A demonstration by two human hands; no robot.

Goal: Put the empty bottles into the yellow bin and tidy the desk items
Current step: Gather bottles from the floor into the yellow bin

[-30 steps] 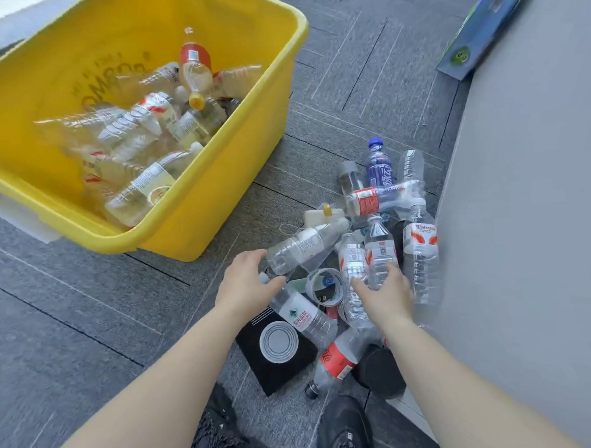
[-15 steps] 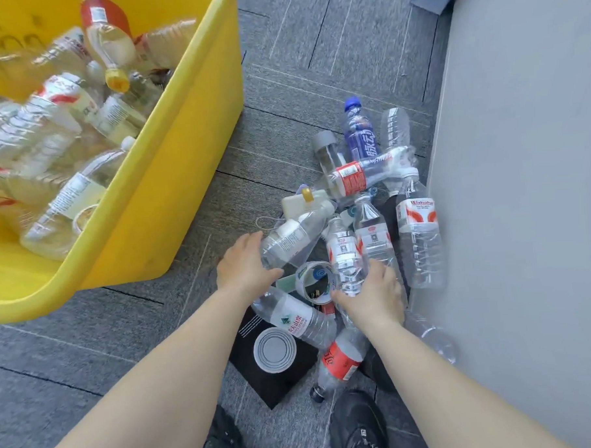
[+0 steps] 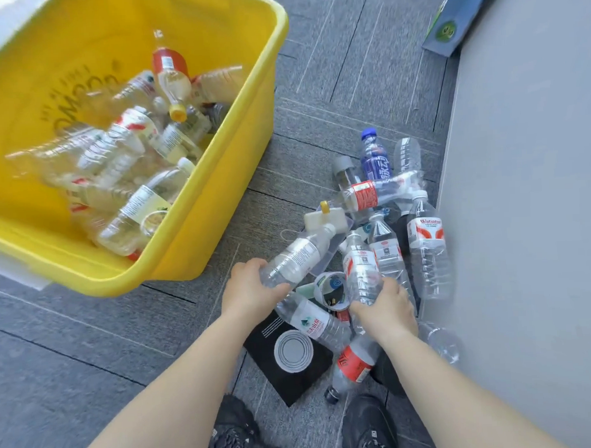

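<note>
While crouching over the floor pile: left grip (image 3: 246, 290) curled round base of clear white-labelled bottle (image 3: 299, 257), long axis slanting away and rightward, cap at far end. Right grip (image 3: 387, 308) wrapped round red-labelled bottle (image 3: 362, 271), neck pointing away. Further off, up and left: yellow bin (image 3: 219, 227), part filled, nearer the left grip. Versus half a second back: both bottles much where they lay, not yet lifted clear.
</note>
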